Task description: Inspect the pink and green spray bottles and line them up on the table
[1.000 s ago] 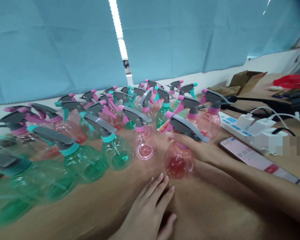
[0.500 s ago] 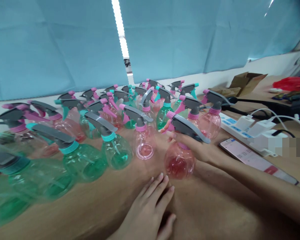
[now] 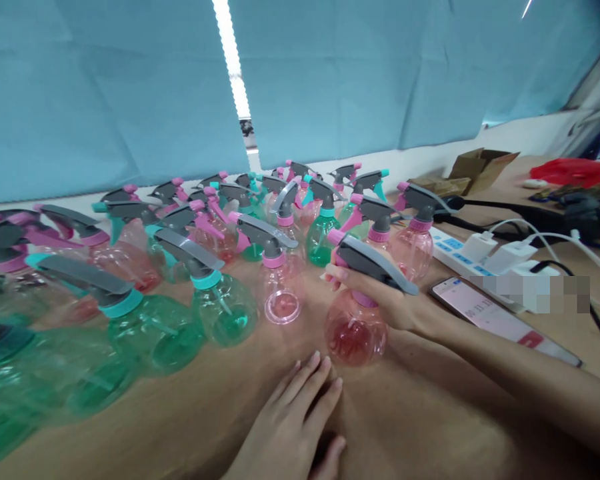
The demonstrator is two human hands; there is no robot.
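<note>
My right hand (image 3: 395,297) is wrapped around the neck of a pink spray bottle (image 3: 356,335), just under its grey head, with the fingertips curled round at the trigger side. The trigger itself is mostly hidden by the fingers. This bottle stands upright on the table and holds some liquid. My left hand (image 3: 297,420) lies flat on the table in front of it, fingers stretched out and holding nothing. Left of the held bottle stands a clear pink spray bottle (image 3: 281,287), and beside that a green spray bottle (image 3: 225,313) with a turquoise collar.
Several more pink and green spray bottles (image 3: 155,333) crowd the left and back of the wooden table (image 3: 190,420). To the right lie a phone (image 3: 500,317) showing a timer and a white power strip (image 3: 460,253) with plugs and cables. Behind them is an open cardboard box (image 3: 480,170).
My right hand's fingers have curled further round the spray bottle's neck and trigger. The view has shifted a little, while the bottles and my left hand keep their places on the table.
</note>
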